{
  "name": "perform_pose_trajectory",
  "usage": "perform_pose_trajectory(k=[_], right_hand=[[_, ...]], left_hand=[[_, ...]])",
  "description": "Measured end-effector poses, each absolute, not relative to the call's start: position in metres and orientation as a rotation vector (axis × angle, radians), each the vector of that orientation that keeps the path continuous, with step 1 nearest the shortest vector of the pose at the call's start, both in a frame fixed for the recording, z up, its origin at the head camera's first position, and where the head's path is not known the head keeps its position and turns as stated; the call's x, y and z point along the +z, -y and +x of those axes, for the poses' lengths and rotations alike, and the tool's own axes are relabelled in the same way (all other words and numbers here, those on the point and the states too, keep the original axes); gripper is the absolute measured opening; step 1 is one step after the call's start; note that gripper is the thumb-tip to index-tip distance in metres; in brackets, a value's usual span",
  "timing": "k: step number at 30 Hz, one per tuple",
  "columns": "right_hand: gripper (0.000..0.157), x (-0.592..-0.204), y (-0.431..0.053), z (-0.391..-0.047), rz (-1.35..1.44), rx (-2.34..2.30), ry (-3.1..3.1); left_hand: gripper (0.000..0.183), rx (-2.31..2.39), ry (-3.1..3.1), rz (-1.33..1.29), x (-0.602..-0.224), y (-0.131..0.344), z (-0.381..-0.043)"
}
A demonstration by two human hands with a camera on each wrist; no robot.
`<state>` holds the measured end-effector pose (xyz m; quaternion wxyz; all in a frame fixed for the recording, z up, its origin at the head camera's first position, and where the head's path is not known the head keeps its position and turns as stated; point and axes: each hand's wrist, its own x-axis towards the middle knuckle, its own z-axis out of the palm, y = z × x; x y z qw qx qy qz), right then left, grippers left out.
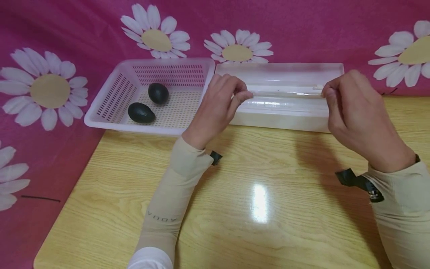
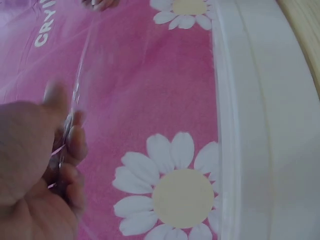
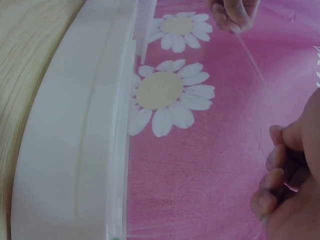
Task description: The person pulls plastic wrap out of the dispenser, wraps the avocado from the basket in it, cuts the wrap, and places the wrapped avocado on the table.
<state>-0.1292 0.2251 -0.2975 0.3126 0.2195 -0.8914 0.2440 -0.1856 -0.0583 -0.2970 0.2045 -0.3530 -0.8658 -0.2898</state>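
A long white box (image 1: 282, 121), which looks like a cling film dispenser, stands at the back of the table. A sheet of clear cling film (image 1: 287, 93) stretches between my two hands over it. My left hand (image 1: 216, 106) pinches the film's edge near the box's left end, with thumb against fingers. At the right end, my right hand (image 1: 361, 117) pinches the same edge. In the left wrist view, the film edge (image 2: 80, 75) runs taut from the left hand towards the other hand. The right wrist view shows the box wall (image 3: 75, 130) beside the transparent film.
Left of the box, close against it, stands a white perforated plastic basket (image 1: 144, 129) with two dark avocados, one farther back (image 1: 158, 93) and one nearer (image 1: 141, 113). Wooden tabletop (image 1: 268, 164) lies in front. A pink flowered cloth (image 1: 295, 30) hangs behind and at the left.
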Motion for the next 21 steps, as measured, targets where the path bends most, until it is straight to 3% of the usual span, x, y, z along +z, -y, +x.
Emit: perform_pose_trajectory(k=[4, 9, 16, 21], right_hand=[[0.02, -0.296, -0.228, -0.128, 0.617, 0.642, 2.383], [0.033, -0.295, -0.234, -0.124, 0.633, 0.636, 2.49], [0.017, -0.291, -0.237, -0.122, 0.645, 0.576, 2.413], [0.018, -0.285, -0.242, -0.119, 0.601, 0.53, 2.389]], left_hand=[[0.032, -0.822, 2.448, -1.044, -0.295, 0.066, -0.184], [0.02, -0.798, 2.451, -1.043, -0.292, 0.07, -0.183], [0.019, -0.801, 2.373, -0.956, -0.293, 0.079, -0.181], [0.021, -0.77, 2.318, -0.893, -0.291, 0.083, -0.178]])
